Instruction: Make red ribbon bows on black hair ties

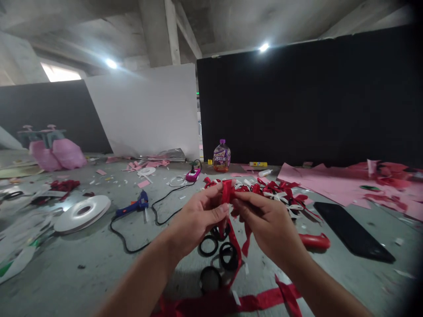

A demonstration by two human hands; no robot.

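Both hands meet in the middle of the view, pinching a piece of red ribbon (227,192) between them. My left hand (198,218) grips it with thumb and fingers closed. My right hand (264,220) holds the same ribbon from the right side, fingers closed. A tail of the ribbon hangs down to the table and runs along the near edge (264,299). Several black hair rings (209,245) lie under my hands. Behind them sits a pile of finished red and white bows (277,191).
A blue glue gun (132,207) with a black cord lies to the left, near a white ribbon roll (82,212). Red-handled scissors (313,241) and a black phone (352,231) lie to the right. Pink paper sheets (340,185), a bottle (221,156) and scraps lie further back.
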